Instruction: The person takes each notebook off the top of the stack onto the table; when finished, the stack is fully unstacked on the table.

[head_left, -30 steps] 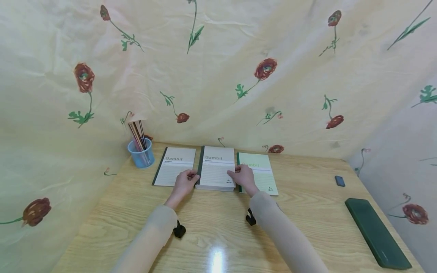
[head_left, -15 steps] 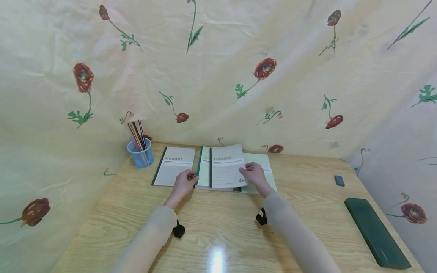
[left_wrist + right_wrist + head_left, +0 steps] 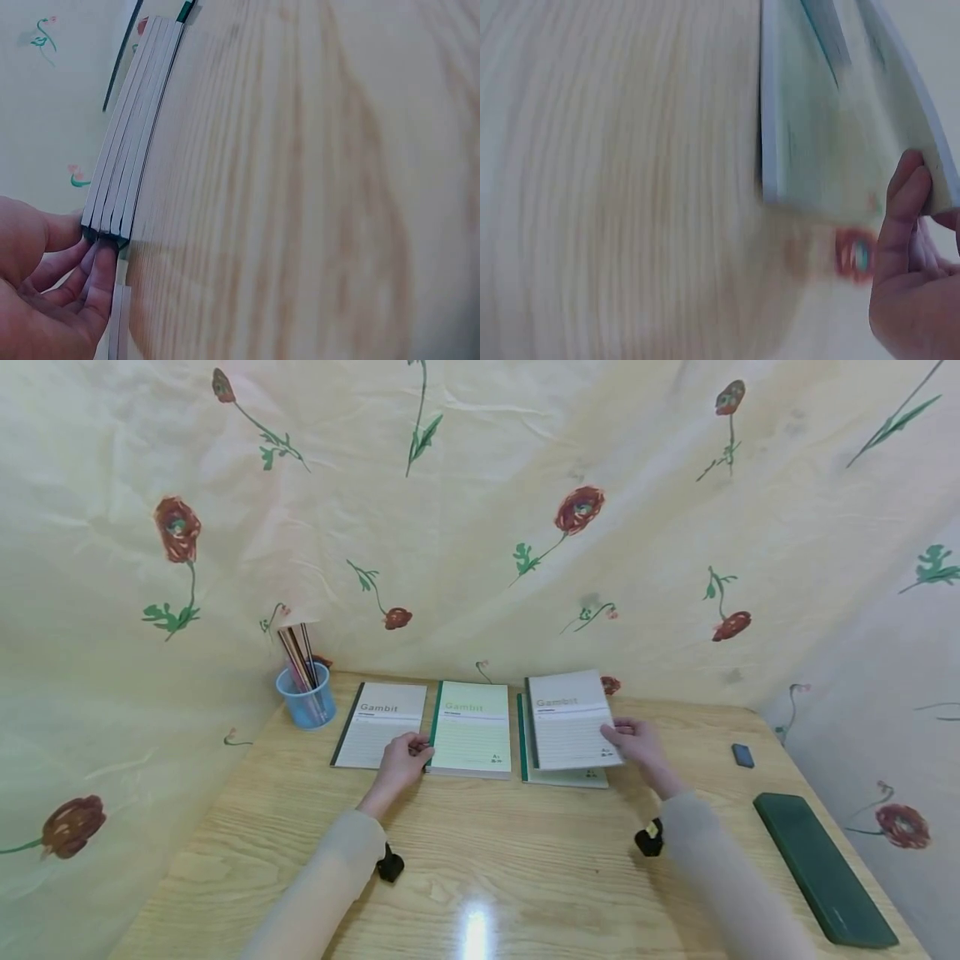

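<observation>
On the table [image 3: 480,852] the stack of notebooks [image 3: 471,739] sits dead centre, long axis running away from the person. Left hand [image 3: 402,762] pinches its near-left corner. Right hand [image 3: 637,742] grips a grey notebook [image 3: 570,720], seemingly just above the green notebook [image 3: 561,774] to the right.

Both arms reach forward from the lower edge of the head view, each in a pale beige sleeve with a small black wrist camera mount under the forearm. The left hand [image 3: 402,760] lies low, fingers [image 3: 96,264] curled and pressed together at the tips with the thumb above them. The right hand [image 3: 639,745] is further out to the right and raised slightly, its fingers [image 3: 904,196] curled upward in a pinch against the thumb.
</observation>
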Action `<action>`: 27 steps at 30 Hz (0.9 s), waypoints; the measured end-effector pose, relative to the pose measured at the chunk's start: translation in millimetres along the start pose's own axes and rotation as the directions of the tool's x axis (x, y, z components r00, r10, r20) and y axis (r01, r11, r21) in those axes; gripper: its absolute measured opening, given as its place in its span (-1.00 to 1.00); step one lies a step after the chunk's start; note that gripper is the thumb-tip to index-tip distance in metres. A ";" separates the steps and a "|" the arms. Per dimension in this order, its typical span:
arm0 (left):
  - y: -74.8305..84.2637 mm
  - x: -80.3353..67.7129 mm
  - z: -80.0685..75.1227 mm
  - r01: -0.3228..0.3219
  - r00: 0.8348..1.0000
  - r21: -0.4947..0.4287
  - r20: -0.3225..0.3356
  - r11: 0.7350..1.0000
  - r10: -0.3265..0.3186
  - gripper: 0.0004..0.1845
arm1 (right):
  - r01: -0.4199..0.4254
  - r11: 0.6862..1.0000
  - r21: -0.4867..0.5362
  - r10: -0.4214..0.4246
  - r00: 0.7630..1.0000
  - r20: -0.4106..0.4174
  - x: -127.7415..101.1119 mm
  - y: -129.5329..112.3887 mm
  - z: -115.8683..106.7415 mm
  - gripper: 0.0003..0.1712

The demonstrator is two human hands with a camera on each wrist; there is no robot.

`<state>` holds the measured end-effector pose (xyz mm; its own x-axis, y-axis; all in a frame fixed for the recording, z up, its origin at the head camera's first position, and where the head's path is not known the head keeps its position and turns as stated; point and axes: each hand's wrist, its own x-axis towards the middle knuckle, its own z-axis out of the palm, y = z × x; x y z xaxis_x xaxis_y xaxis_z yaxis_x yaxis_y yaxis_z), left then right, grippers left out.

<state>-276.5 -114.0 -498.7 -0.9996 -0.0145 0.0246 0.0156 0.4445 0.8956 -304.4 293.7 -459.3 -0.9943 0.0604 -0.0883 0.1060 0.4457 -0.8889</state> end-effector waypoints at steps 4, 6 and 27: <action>-1.2 0.9 -0.6 -0.007 1.000 -0.003 0.000 1.000 0.007 -0.76 | 0.006 1.000 -0.014 -0.006 1.000 0.011 -1.0 15.5 -39.8 -0.29; -2.0 1.5 -0.9 -0.011 1.000 -0.002 -0.002 1.000 0.011 -0.76 | -0.013 1.000 -0.020 0.013 1.000 0.020 -2.6 24.2 -58.6 -0.25; -5.6 2.1 -1.4 -0.022 1.000 0.003 0.004 1.000 0.022 -0.75 | -0.230 0.955 -0.185 0.225 0.973 -0.049 -9.7 78.7 -115.6 -0.07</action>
<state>-278.6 -117.8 -503.1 -0.9991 -0.0013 0.0428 0.0376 0.4471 0.8937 -284.8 431.4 -476.4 -0.9430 0.2031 -0.2637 0.3329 0.5770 -0.7458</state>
